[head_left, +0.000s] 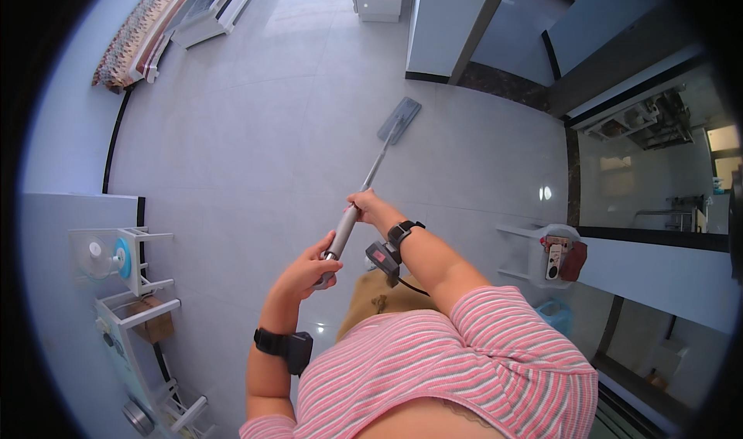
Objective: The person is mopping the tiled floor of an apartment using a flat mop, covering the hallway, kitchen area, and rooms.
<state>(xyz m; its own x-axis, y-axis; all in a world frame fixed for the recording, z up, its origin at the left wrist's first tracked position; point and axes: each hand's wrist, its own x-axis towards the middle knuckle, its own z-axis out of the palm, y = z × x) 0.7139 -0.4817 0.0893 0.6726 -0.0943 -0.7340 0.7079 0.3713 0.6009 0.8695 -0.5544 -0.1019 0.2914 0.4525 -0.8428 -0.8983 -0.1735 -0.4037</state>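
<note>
A flat mop (345, 228) slants away from me, its grey rectangular head (401, 120) lying on the pale tiled floor ahead. My left hand (316, 267) is closed round the lower end of its thick grey handle. Further up, where the thick grip meets the thin metal pole, my right hand (366, 205) is wrapped round it. Black straps with small dark devices sit on both forearms. Part of the mop's near end is hidden by my left fingers.
On the left stand white stools (147, 261), a fan (97, 249) and a cardboard box (152, 320). To the right is a white stool (551, 257) bearing small items, with a blue bin-like container (554, 313) behind it. A wall corner (428, 76) juts out beyond the mop head.
</note>
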